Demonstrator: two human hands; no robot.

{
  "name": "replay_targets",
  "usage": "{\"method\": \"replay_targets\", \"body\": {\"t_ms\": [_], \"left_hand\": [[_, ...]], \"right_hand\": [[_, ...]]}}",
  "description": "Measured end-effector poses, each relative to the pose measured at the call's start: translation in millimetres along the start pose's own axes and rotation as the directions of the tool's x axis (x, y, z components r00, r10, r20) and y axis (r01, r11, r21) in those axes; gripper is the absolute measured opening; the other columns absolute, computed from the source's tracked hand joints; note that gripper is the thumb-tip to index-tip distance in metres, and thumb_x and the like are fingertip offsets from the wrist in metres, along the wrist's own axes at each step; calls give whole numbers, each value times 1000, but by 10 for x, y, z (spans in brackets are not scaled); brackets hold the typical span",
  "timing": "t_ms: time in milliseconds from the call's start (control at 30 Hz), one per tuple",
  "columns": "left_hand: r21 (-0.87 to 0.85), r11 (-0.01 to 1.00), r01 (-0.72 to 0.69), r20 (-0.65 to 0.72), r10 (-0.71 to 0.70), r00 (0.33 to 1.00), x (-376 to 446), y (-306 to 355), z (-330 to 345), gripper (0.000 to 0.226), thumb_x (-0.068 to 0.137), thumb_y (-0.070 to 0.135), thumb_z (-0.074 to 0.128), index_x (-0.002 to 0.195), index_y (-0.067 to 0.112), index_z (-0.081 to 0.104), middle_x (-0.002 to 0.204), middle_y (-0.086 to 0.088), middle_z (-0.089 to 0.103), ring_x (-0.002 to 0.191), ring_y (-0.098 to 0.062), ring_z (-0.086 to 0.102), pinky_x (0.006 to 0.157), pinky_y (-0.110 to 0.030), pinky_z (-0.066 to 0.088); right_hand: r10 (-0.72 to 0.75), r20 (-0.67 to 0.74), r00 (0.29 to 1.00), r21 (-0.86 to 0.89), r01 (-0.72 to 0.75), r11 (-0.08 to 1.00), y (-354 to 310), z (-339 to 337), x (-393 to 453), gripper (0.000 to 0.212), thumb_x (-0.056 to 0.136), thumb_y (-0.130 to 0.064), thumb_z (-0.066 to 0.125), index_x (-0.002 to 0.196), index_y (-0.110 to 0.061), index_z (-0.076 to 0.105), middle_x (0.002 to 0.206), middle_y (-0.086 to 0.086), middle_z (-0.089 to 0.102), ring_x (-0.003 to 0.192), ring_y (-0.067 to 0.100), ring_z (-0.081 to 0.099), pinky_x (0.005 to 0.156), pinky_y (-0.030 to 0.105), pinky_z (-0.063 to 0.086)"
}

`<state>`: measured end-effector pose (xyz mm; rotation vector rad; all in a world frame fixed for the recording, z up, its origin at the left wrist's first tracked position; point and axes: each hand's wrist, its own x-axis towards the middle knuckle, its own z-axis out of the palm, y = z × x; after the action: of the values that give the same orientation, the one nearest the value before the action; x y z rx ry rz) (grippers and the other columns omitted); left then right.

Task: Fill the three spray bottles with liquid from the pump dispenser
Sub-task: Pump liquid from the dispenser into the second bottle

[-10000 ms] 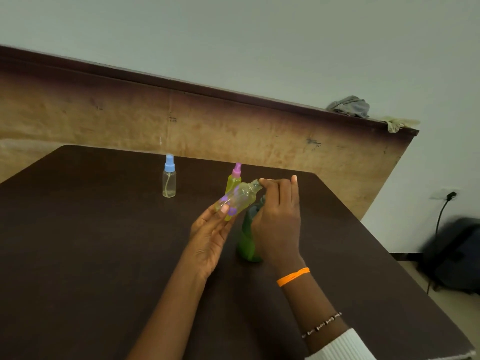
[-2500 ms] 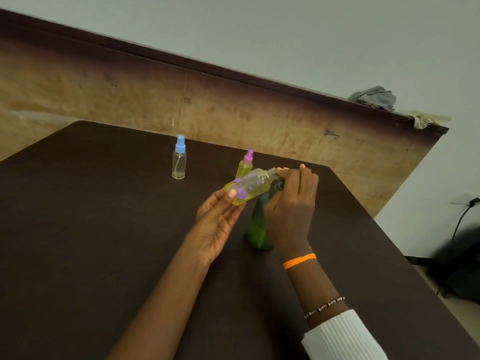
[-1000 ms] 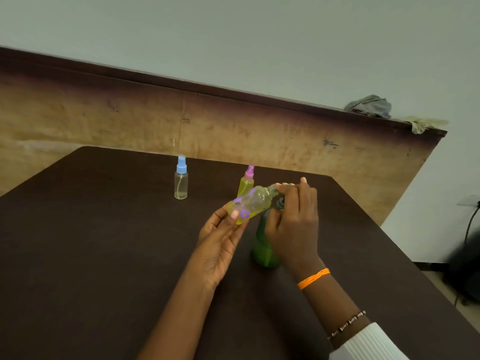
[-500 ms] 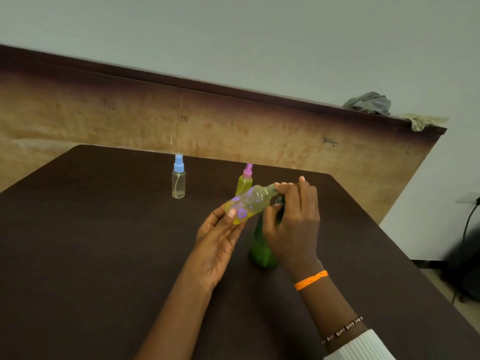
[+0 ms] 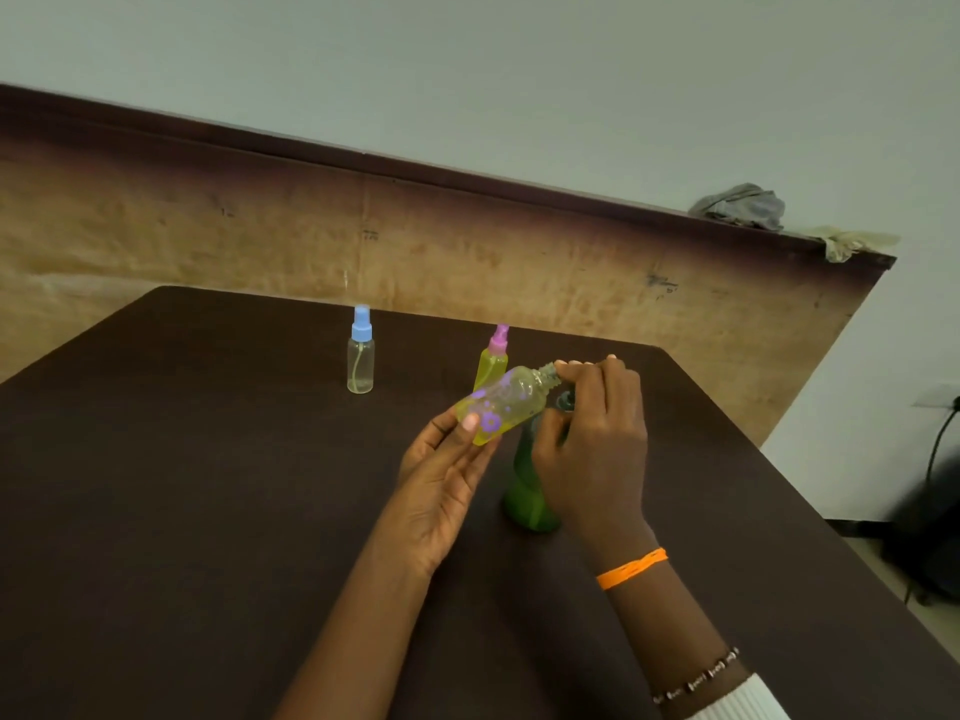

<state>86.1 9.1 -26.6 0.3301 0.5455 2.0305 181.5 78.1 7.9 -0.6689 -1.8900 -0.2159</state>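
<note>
My left hand holds a clear bottle with purple dots, tilted with its uncapped neck up and to the right; yellow liquid lies in its lower end. My right hand is closed over the top of the green pump dispenser, which stands on the dark table; the pump head is mostly hidden, and the fingertips touch the bottle's neck. A yellow-filled spray bottle with a pink cap stands just behind. A nearly clear spray bottle with a blue cap stands further left.
A worn wooden panel runs behind the table, with crumpled cloths on its top right end. The table's right edge drops to a floor where a dark bag and a cable by the wall sit.
Over ten seconds the yellow liquid in the dotted bottle has risen. In the last second both hands stay almost still at the pump; only the camera view shifts slightly.
</note>
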Motion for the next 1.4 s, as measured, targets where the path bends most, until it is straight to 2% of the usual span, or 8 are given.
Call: {"method": "replay_targets", "body": {"t_ms": [133,233,400,633,833,1133,1300,1400], "left_hand": [[10,1000,8,11,-8,1000,-7,-10,17,36,69,14,62,103,4,59,93,-5,73,87,-12,70,82,-21,54],[-5,1000,4,0,-4,1000,11,-19,6,36,70,14,61,104,4,59,93,-5,73,87,-11,70,81,-20,54],[-15,1000,-11,-23,11,1000,35,-20,-4,34,70,14,60,102,5,60,90,-3,73,84,-9,70,81,-19,54],[-5,1000,-5,-3,5,1000,2,-36,20,34,69,15,61,102,6,61,92,-4,73,86,-10,70,81,-20,54],[-13,1000,2,-12,-2,1000,31,-26,-3,40,70,15,61,108,4,60,96,-5,73,90,-11,69,79,-19,54],[20,1000,-6,-8,6,1000,11,-31,21,33,68,15,62,100,7,62,91,-3,74,87,-10,70,78,-19,55],[18,1000,-7,-11,7,1000,52,-33,-17,33,68,15,61,101,7,62,92,-3,74,89,-10,69,80,-19,54],[27,1000,-14,-7,14,1000,36,-18,-16,33,69,15,60,101,7,62,93,-3,74,89,-10,69,81,-19,54]], "right_hand": [[9,91,996,27,-11,1000,19,-139,163,30,75,-17,36,84,-2,60,84,11,55,80,26,52,62,29,42],[25,60,998,41,-28,999,-6,-97,149,25,76,-12,41,85,0,61,85,12,56,80,26,51,66,28,42],[-40,14,999,-47,40,998,-8,41,-50,29,69,6,47,95,9,59,86,20,52,81,28,41,78,49,51],[-5,93,996,68,-1,998,69,-110,211,30,75,-17,34,80,-1,59,82,11,53,77,24,49,62,21,30],[10,-74,997,6,-10,1000,53,83,-55,29,77,9,40,94,8,63,86,22,56,90,29,45,82,37,45],[33,35,999,56,-34,998,45,-72,258,32,74,-12,30,75,0,60,78,13,55,74,27,51,59,22,27],[34,-112,993,8,-34,999,53,98,-45,35,81,9,31,92,9,64,81,21,57,79,30,51,95,35,43],[62,-103,993,34,-59,998,25,98,-37,35,81,7,31,91,8,65,82,21,57,83,32,53,89,38,48]]}}
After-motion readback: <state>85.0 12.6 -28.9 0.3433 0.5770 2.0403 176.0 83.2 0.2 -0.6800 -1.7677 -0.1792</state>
